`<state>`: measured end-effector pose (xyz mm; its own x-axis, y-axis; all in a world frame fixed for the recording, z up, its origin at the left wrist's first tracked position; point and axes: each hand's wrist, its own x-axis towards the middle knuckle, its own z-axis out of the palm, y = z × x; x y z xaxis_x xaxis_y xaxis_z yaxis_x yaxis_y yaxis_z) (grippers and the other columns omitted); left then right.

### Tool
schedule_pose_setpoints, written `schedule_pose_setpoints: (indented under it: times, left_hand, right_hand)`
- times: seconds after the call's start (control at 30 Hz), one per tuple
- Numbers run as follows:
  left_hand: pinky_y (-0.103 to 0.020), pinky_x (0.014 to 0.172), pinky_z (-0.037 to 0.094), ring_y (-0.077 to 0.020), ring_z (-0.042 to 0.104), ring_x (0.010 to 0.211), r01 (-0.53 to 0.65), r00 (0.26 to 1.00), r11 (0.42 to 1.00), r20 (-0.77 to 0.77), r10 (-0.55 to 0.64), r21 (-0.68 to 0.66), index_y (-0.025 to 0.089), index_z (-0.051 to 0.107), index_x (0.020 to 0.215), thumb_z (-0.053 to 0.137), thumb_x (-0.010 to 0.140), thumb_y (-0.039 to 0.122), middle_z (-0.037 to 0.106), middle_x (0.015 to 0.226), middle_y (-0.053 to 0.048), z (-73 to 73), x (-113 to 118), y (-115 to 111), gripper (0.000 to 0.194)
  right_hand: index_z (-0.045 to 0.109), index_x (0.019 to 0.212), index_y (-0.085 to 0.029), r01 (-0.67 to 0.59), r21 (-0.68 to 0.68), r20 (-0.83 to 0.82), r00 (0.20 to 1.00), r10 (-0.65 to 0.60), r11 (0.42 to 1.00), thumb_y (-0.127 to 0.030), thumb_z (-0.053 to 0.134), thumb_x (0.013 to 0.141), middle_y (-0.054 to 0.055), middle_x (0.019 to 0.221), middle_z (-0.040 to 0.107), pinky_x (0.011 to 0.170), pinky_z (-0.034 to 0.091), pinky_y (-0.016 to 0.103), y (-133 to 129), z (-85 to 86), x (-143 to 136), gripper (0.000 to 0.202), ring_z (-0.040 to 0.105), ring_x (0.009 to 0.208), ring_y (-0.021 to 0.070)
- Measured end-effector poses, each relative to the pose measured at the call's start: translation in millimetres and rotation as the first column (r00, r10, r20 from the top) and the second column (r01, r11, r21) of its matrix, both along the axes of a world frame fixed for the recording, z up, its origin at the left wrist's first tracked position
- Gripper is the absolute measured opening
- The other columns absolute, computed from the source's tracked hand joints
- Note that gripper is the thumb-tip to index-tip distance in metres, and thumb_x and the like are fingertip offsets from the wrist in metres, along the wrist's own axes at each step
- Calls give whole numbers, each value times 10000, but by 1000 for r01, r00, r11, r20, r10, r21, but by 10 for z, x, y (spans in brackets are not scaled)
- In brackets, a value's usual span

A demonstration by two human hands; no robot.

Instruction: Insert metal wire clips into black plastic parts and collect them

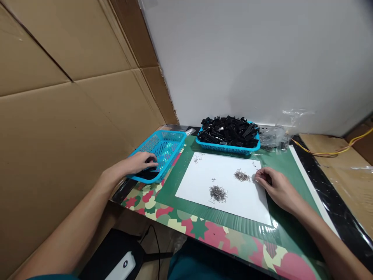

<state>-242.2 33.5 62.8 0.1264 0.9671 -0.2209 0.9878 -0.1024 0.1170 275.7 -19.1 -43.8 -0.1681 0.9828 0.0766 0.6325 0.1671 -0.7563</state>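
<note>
My left hand (142,162) reaches over the near end of a blue basket (182,136) at the left, its fingers curled; dark pieces lie under it, and whether it grips one is unclear. On the right, my right hand (269,182) pinches a thin dark item, too small to name, over the right edge of a white sheet (198,175). Beside that hand is a small pile of metal pieces (241,175). A larger pile of metal pieces (218,193) lies nearer me, and a few loose bits (197,158) lie at the sheet's far left corner.
A second blue basket (227,148), heaped with black plastic parts (229,130), stands behind the sheet. Clear plastic bags (274,138) lie to its right. Cardboard (87,116) walls the left side, and yellow wires (335,151) cross the far right.
</note>
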Motion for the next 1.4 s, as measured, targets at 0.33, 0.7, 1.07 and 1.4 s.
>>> schedule_pose_setpoints:
  times: [0.33, 0.7, 1.07, 1.4]
  left_hand:
    - [-321, 762, 485, -269, 681, 853, 75, 997, 997, 23, -75, 16, 208, 757, 982, 623, 821, 684, 755, 936, -92, -31, -90, 37, 519]
    - [-327, 878, 481, -251, 649, 973, 106, 993, 964, 24, -115, 246, 214, 721, 1013, 447, 1011, 602, 706, 1088, -88, 15, -123, -105, 476]
    - [-236, 654, 324, -175, 577, 757, -123, 990, 905, -11, 139, 408, 252, 608, 1168, 414, 1091, 504, 663, 931, 9, 296, 325, -379, 327]
    - [-319, 801, 543, -187, 658, 853, -89, 808, 882, 552, -209, 463, 195, 601, 1063, 623, 969, 450, 681, 996, -40, 133, 1314, -338, 273]
  right_hand:
    - [580, 913, -220, 56, 27, -150, 987, -52, 998, -475, 484, 975, 32, 821, 644, 648, 402, 317, 13, 15, 86, 280, 557, 709, 200]
    - [630, 941, -234, -113, 285, 257, 966, 37, 952, -321, 470, 1061, 94, 968, 685, 772, 446, 399, -33, -63, 39, 218, 580, 911, 289]
    - [557, 971, -234, -38, 305, 11, 999, 36, 952, -281, 471, 1046, 65, 959, 636, 786, 452, 359, -68, 35, 17, 123, 588, 887, 240]
    - [578, 967, -226, -91, 69, -293, 950, 107, 993, -380, 515, 1040, 23, 860, 625, 697, 442, 296, -113, 157, -103, 182, 573, 777, 185]
